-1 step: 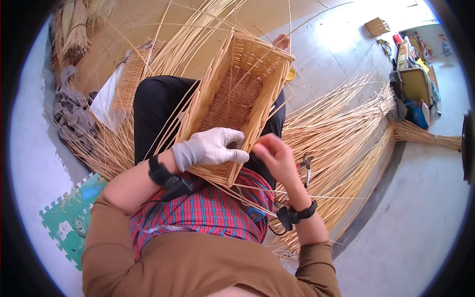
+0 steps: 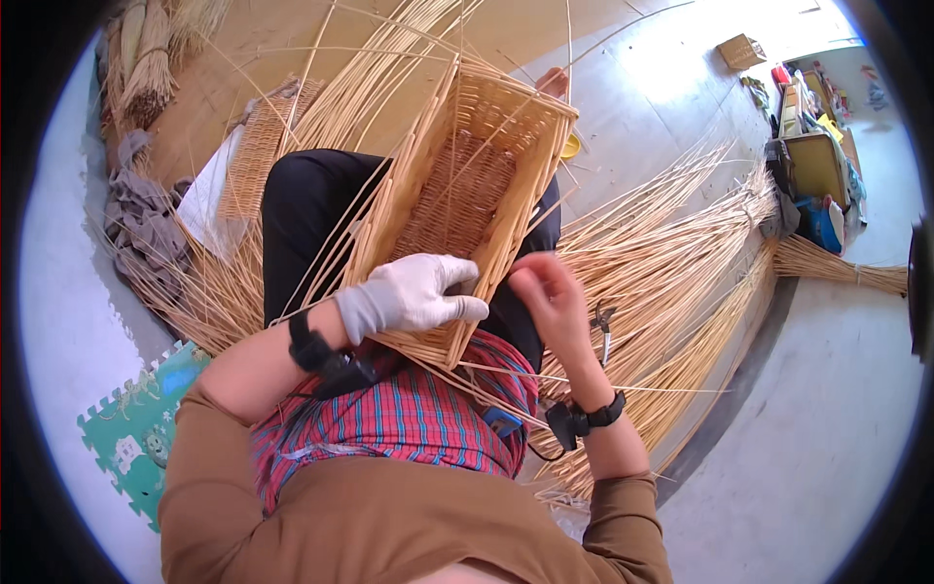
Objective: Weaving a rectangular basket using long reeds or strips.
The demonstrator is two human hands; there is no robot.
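Observation:
A rectangular wicker basket (image 2: 462, 185) rests tilted on my lap, its open side facing me, with loose cane ends sticking out around the rim. My left hand (image 2: 418, 294), in a whitish glove, grips the near end of the basket, its thumb and fingers at the rim. Just off the basket's right rim, my bare right hand (image 2: 552, 297) hovers with curled fingers, slightly blurred. Whether a strand lies between those fingers cannot be made out. A few thin canes cross below the basket's near corner, over the red checked cloth (image 2: 399, 419) on my lap.
A large bundle of cane (image 2: 671, 234) spreads over the floor at right, with pruning shears (image 2: 604, 326) beside it. At left lie a woven panel (image 2: 261, 161), grey cloth (image 2: 146, 214) and a green foam mat (image 2: 146, 428). Shelving with clutter (image 2: 817, 165) stands far right.
My right hand has drawn a little to the right, away from the basket's rim. The left hand and the basket stay nearly still.

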